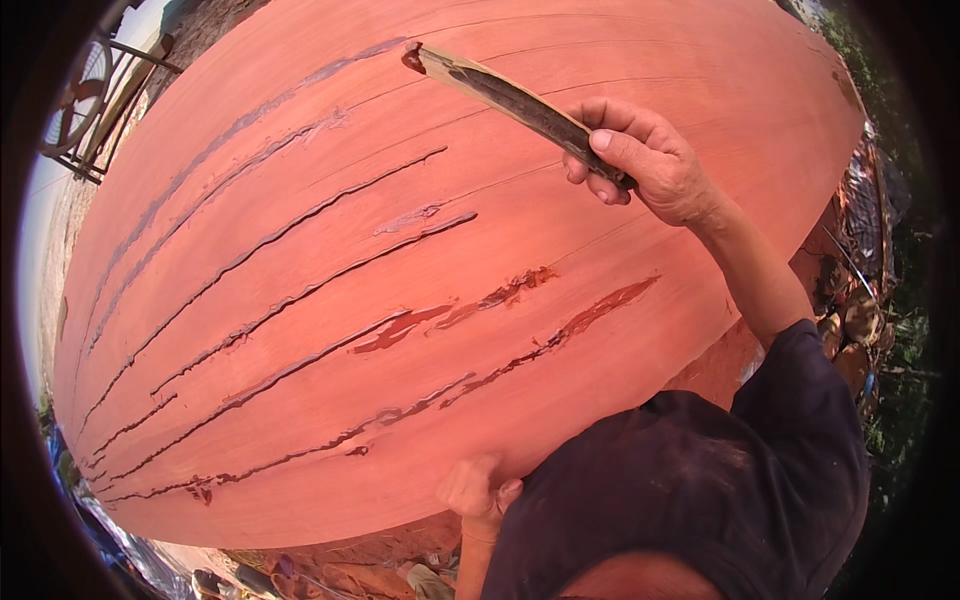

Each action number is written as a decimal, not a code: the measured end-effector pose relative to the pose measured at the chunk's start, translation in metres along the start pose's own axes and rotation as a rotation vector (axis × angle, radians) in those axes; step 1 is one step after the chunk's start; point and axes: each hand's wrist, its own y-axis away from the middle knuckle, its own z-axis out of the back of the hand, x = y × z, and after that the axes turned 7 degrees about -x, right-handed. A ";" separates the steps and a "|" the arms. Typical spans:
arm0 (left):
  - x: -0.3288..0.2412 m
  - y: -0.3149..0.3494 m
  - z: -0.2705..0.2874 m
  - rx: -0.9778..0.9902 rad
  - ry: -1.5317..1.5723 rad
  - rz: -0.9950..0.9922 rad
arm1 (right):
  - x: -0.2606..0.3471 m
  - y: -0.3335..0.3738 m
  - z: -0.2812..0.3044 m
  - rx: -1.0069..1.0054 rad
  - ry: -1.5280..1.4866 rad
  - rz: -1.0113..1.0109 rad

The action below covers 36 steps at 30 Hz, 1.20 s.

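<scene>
A flat wooden stick (505, 98) is pinched between the thumb and fingers of my right hand (640, 160), raised over the slab. Dark red-brown paste sticks to its far left tip, and its upper face is dark and stained. Below it spreads a large reddish wooden slab (580, 380) with several long cracks. Dark paste (280, 310) fills many of them in raised lines; wetter red-brown smears (500, 295) lie near the middle. My left hand (475, 487) rests curled on the slab's near edge. No object shows in it.
A round metal fan-like frame (80, 105) stands past the slab's far left corner. Clutter and foliage (905, 340) lie beyond the right edge. Reddish ground (350, 570) and several objects show below the near edge.
</scene>
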 end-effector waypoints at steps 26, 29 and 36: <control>-0.004 -0.004 -0.005 -0.054 0.032 -0.034 | -0.055 0.019 0.006 -0.027 0.646 0.222; -0.004 -0.004 -0.004 -0.044 0.022 -0.030 | -0.056 0.014 0.003 -0.025 0.718 0.260; -0.005 -0.005 -0.004 -0.038 0.027 -0.019 | -0.061 0.008 -0.004 -0.057 0.862 0.487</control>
